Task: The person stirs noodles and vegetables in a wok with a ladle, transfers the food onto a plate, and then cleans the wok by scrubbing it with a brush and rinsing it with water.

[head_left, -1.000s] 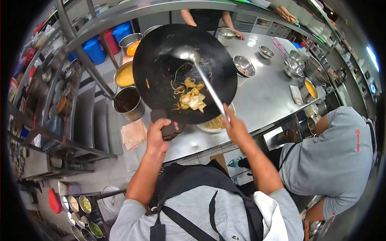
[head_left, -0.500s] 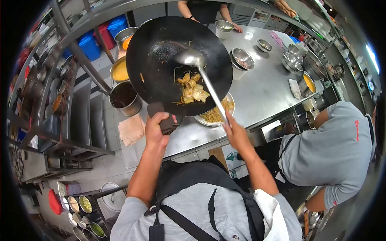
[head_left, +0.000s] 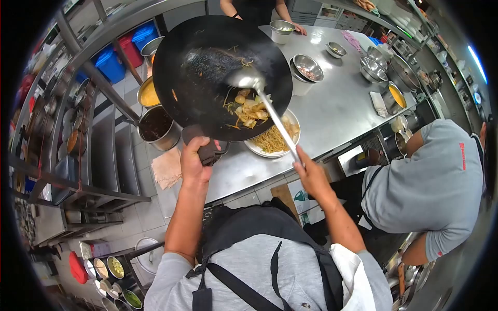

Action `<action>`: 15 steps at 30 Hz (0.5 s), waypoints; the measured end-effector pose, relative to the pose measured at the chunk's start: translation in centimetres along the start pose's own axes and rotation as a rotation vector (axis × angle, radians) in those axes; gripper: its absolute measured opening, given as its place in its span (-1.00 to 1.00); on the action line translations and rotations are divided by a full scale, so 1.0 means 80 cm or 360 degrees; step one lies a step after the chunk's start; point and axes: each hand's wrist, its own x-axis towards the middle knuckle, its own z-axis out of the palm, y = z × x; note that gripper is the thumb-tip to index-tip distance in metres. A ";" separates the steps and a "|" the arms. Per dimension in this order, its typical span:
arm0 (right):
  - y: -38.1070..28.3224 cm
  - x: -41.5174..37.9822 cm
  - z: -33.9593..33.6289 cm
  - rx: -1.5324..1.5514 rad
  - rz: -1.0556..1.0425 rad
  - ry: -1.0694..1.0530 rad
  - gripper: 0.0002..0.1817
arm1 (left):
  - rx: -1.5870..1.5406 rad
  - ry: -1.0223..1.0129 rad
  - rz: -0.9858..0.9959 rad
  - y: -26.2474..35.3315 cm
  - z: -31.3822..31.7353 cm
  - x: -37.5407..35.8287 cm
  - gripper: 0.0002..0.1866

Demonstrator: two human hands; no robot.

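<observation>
My left hand (head_left: 196, 161) is closed round the cloth-wrapped handle of a large black wok (head_left: 179, 67), tilted up over the steel table. A dark cloth (head_left: 199, 145) sits between palm and handle. In my right hand (head_left: 314, 179) is the long handle of a metal ladle (head_left: 277, 122), whose bowl lies inside the wok. Cooked cabbage and noodles (head_left: 250, 111) lie beside the ladle's bowl, toward the wok's lower right. Under that edge, a white plate (head_left: 294, 136) carries a heap of fried noodles (head_left: 270, 141); the wok hides part of it.
Metal bowls (head_left: 308, 67) stand on the steel table (head_left: 337, 93). Left of the wok are a pot of dark sauce (head_left: 155, 124), a pot of yellow liquid (head_left: 149, 94) and a folded cloth (head_left: 167, 168). A co-worker in grey (head_left: 425, 181) bends at my right; another person (head_left: 254, 10) stands across the table.
The wok appears slightly further up and left, showing more of the noodle plate. The ladle and the food inside have shifted, with more noodles showing among the cabbage.
</observation>
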 end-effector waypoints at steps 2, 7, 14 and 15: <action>0.022 -0.039 0.008 -0.0126 -0.0352 0.0133 -0.43 | 0.0069 -0.0054 0.0113 0.000 0.006 0.005 -0.77; 0.066 -0.085 -0.099 -0.0743 -0.0493 0.0213 -0.39 | 0.0072 0.0036 -0.0008 0.011 -0.008 0.013 -0.74; 0.016 -0.003 -0.051 -0.0486 -0.0283 0.0227 -0.50 | 0.0044 0.0050 -0.0084 0.017 -0.009 0.000 -0.70; 0.016 -0.002 -0.038 -0.0444 -0.0224 0.0172 -0.49 | 0.0016 0.0010 -0.0095 0.016 -0.008 0.000 -0.70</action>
